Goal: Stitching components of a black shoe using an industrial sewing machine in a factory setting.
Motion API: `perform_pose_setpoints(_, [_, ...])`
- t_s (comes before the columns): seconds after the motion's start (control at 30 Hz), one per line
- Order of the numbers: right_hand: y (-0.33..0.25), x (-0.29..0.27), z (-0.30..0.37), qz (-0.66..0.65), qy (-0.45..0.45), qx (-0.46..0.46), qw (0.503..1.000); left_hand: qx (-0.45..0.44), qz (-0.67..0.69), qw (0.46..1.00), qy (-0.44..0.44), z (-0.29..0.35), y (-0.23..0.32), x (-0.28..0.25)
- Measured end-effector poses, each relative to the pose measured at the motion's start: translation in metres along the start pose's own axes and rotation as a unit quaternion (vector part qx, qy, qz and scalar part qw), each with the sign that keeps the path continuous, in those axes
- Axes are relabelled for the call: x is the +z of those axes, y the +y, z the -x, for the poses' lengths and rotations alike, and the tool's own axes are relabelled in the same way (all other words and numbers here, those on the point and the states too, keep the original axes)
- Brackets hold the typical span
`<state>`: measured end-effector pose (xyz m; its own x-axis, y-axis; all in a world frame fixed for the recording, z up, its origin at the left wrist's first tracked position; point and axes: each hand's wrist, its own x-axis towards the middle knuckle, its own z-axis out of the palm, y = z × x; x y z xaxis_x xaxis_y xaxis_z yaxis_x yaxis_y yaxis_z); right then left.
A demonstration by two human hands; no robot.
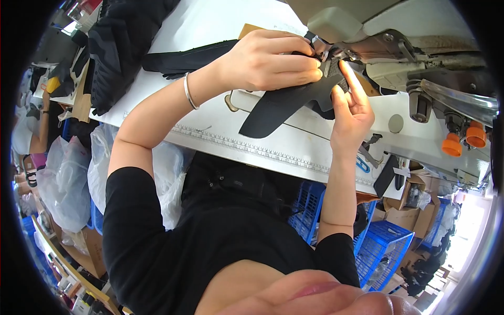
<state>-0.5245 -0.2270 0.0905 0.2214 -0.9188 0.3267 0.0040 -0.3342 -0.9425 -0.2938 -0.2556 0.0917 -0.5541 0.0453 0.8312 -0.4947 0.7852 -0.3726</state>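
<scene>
A flat, dark shaped piece of material (278, 107) lies under the needle area of a sewing machine (336, 26), with a textured grey patch showing near the needle. My left hand (268, 60), a silver bangle on its wrist, has its fingers bent together and pressed on the piece, close to the presser foot. From the right, my right hand (353, 107) grips the piece's edge between thumb and fingers, with the index finger stretched toward the foot. A long black padded strip (189, 59) runs out to the left behind my left wrist. My fingers hide part of the stitching spot.
A ruler scale (252, 150) runs along the front of the white table (210, 113). Stacked black pieces (123, 47) lie at the left. Orange knobs (452, 144) hang at the right. Blue crates (386, 252) and plastic bags (65, 178) stand below. Another person's arm (42, 123) shows far left.
</scene>
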Motion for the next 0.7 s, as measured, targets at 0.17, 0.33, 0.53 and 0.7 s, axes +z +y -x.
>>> perform_pose_setpoints(0.17, [-0.005,-0.004,-0.005,0.028,-0.009,0.010,1.000,-0.037,0.033,0.996,-0.068,-0.005,-0.003,-0.011])
perform_pose_setpoints(0.33, [-0.006,-0.005,-0.003,-0.030,-0.055,0.047,0.997,-0.114,0.113,0.965,-0.208,-0.020,0.000,-0.044])
perform_pose_setpoints(0.53, [0.018,0.001,0.012,-0.052,0.022,-0.016,0.998,-0.172,0.130,0.935,-0.281,-0.054,0.017,-0.056])
perform_pose_setpoints(0.7, [0.017,0.011,0.015,-0.090,0.029,-0.030,0.995,-0.214,-0.129,0.957,-0.147,-0.044,0.076,-0.010])
